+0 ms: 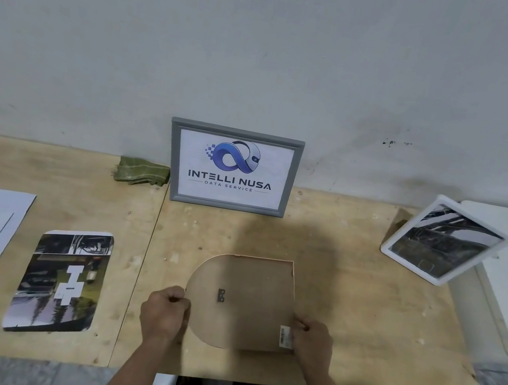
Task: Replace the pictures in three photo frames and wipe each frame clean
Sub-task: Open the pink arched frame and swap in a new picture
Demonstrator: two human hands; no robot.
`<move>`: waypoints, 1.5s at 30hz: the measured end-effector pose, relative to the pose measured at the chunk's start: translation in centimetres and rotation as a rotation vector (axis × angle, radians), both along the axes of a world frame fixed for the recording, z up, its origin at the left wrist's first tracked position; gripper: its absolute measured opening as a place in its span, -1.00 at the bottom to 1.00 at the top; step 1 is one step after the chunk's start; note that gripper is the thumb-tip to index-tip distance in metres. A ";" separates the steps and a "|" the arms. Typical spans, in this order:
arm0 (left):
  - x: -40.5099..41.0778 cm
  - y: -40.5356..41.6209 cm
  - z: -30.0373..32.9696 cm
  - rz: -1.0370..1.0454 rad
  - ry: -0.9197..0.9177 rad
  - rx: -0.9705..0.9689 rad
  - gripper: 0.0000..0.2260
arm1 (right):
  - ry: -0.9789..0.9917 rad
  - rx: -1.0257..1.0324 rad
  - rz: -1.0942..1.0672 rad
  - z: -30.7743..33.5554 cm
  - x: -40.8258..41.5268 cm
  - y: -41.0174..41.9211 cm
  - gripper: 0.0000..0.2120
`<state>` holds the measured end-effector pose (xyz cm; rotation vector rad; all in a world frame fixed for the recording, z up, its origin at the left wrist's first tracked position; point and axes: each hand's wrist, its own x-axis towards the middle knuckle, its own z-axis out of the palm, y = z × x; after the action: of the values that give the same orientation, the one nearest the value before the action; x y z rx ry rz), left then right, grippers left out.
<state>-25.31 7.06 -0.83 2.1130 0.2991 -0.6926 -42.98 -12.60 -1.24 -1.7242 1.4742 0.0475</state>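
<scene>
Both hands pinch the arch-shaped frame (pixel 240 302), face-down near bench (pixel 360 313) centre: left hand (pixel 163 312) on its curved edge, right hand (pixel 312 342) by the sticker corner. Backing looks seated, probably. Risk: flipping it with tabs unlatched drops the backing. Loose print (pixel 60 282) lies left; cloth (pixel 142 172), grey frame (pixel 232 168), white frame (pixel 444 241) far.

Light: dim, even, from behind and above me; my broad soft shadow falls across the plywood board (pixel 346 293) toward the grey frame (pixel 231 168). Glare: none marked. Sharpness: soft throughout, my hands slightly smeared. Distortion: wide-angle bowing at the edges; the white frame (pixel 444 241) leans outward.
</scene>
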 end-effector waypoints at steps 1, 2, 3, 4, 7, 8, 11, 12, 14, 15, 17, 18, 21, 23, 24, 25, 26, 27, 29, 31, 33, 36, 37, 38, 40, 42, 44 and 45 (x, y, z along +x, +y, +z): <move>-0.1 -0.1 0.0 -0.005 -0.012 0.013 -0.72 | 0.021 -0.016 0.008 0.1 0.1 0.0 -0.68; -0.2 -0.3 0.1 -0.009 -0.022 0.030 -0.67 | 0.037 -0.038 0.018 0.0 0.2 0.0 -0.68; -0.2 -0.5 0.2 -0.020 -0.032 0.047 -0.65 | 0.041 -0.040 0.017 0.1 0.3 0.0 -0.68; -0.2 -0.6 0.2 -0.020 -0.032 0.061 -0.66 | 0.038 -0.032 0.016 0.0 0.5 -0.1 -0.69; -0.1 -0.6 -0.1 -0.005 0.031 0.064 -0.85 | 0.002 0.065 -0.034 0.0 1.1 -0.5 -0.71; 0.0 -0.4 -0.3 -0.019 0.066 0.043 -0.88 | -0.026 0.108 -0.053 0.0 1.1 -0.8 -0.71; 0.5 -0.2 -0.3 -0.055 0.195 -0.135 -0.91 | -0.103 0.238 -0.098 -0.6 0.9 -1.3 -0.73; 0.8 -0.4 -0.2 -0.046 0.221 -0.188 -0.89 | -0.119 0.265 -0.117 -0.8 0.8 -1.4 -0.74; 1.3 -0.8 0.5 -0.010 0.271 -0.261 -0.91 | -0.188 0.320 -0.212 -0.8 0.8 -1.5 -0.80; 1.5 -1.0 0.6 -0.012 0.293 -0.290 -0.92 | -0.233 0.361 -0.262 -0.6 1.0 -1.5 -0.84; 1.8 -1.3 0.8 -0.063 0.312 -0.327 -0.96 | -0.309 0.399 -0.310 -0.4 1.1 -1.4 -0.88; 1.8 -1.4 0.9 -0.067 0.314 -0.337 -0.96 | -0.341 0.400 -0.319 -0.3 1.2 -1.5 -0.88; 1.6 -1.6 1.0 0.031 0.341 -0.370 -0.93 | -0.396 0.429 -0.307 0.1 1.3 -1.8 -0.81; 1.5 -1.6 1.2 0.097 0.336 -0.382 -0.94 | -0.440 0.555 -0.214 0.7 1.4 -1.5 -0.69; 1.5 -1.6 1.1 0.124 0.329 -0.385 -0.90 | -0.445 0.609 -0.158 1.0 1.5 -1.1 -0.63; 1.5 -1.5 0.9 0.147 0.326 -0.400 -0.88 | -0.437 0.626 -0.117 1.1 1.7 -0.7 -0.58; 1.5 -1.5 0.9 0.155 0.333 -0.417 -0.89 | -0.423 0.612 -0.098 1.2 1.8 -0.3 -0.56; 1.3 -1.4 1.2 0.150 0.352 -0.450 -0.91 | -0.421 0.590 -0.106 1.3 1.9 0.1 -0.55; 1.0 -1.3 1.6 0.081 0.413 -0.517 -0.77 | -0.424 0.549 -0.119 1.4 2.1 0.3 -0.56; 0.6 -1.2 1.6 0.043 0.441 -0.542 -0.63 | -0.407 0.528 -0.119 1.8 2.6 0.6 -0.63; 0.4 -1.0 1.2 0.062 0.403 -0.516 -0.59 | -0.374 0.522 -0.091 2.2 3.0 0.8 -0.67; 0.3 -0.4 0.9 0.078 0.370 -0.515 -0.55 | -0.363 0.535 -0.068 2.5 3.5 0.8 -0.56; 0.4 -0.1 1.0 0.068 0.379 -0.528 -0.55 | -0.368 0.541 -0.075 2.7 3.6 0.6 -0.60; 0.5 0.3 1.3 0.037 0.398 -0.537 -0.54 | -0.395 0.553 -0.120 2.7 3.8 0.2 -0.67; 0.9 0.9 1.9 -0.064 0.460 -0.543 -0.55 | -0.501 0.578 -0.285 3.0 4.1 -0.4 -0.80; 1.7 1.1 2.3 -0.152 0.488 -0.524 -0.64 | -0.576 0.578 -0.320 3.4 4.2 -1.0 -0.84; 2.9 1.1 2.5 -0.092 0.426 -0.516 -0.74 | -0.574 0.623 -0.238 3.9 4.1 -1.2 -0.78; 3.6 1.2 2.5 -0.034 0.386 -0.514 -0.77 | -0.563 0.649 -0.193 3.9 4.0 -1.2 -0.76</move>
<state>-21.69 8.24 1.71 1.4953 0.2596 -1.0725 -38.95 -13.77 2.69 -0.9585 1.0352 -0.0542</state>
